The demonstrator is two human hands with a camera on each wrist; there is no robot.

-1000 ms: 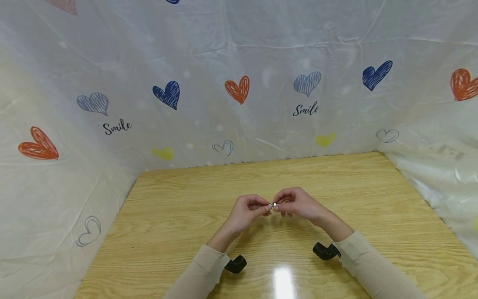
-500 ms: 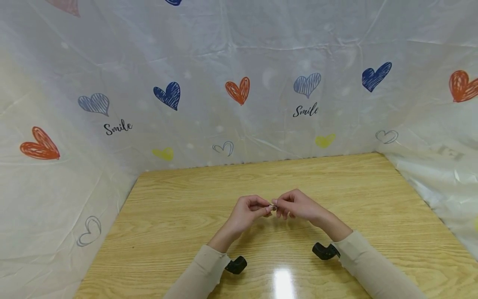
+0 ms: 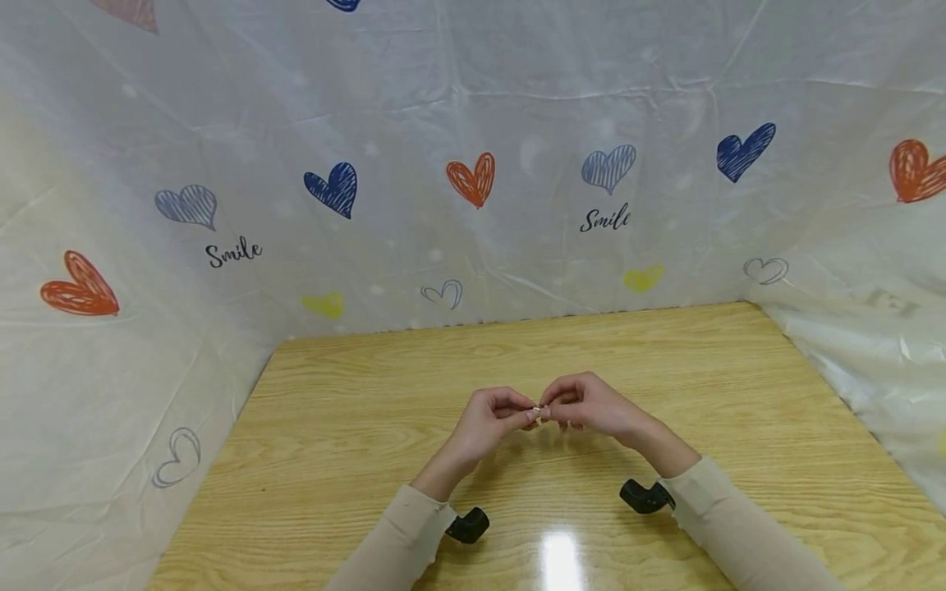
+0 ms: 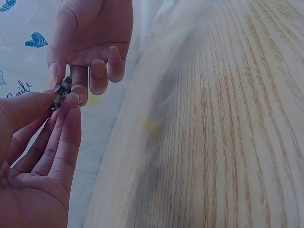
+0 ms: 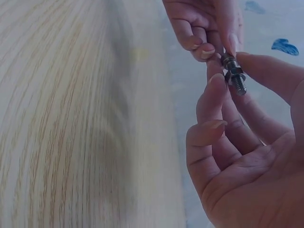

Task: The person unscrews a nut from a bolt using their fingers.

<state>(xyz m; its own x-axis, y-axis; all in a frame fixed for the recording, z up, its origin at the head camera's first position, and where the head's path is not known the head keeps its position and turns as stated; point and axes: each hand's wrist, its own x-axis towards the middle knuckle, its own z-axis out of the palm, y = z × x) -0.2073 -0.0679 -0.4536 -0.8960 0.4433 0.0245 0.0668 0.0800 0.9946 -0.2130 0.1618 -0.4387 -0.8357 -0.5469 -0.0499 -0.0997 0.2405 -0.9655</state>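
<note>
Between the fingertips of both hands is a small dark metal threaded fitting [image 5: 233,73] with a hex nut round its middle. In the right wrist view its threaded end points out toward the camera. My left hand [image 3: 484,420] pinches one end between thumb and fingers. From the other side, my right hand [image 3: 597,404] pinches it with thumb and forefinger, the remaining fingers loosely curled below. The left wrist view shows the fitting [image 4: 62,92] slanting up between the two thumbs. Fingertips cover part of it, and in the head view only a tiny glint shows.
Both hands are raised above a light wood-grain table [image 3: 355,427]. A white plastic sheet with printed hearts [image 3: 517,238] hangs behind and along the sides. Black curved pieces stick out at the left cuff [image 3: 467,524] and the right cuff [image 3: 645,497].
My right thumb and forefinger have shifted their grip on the fitting, with the thumb moving up and then back down. My left hand has stayed nearly still.
</note>
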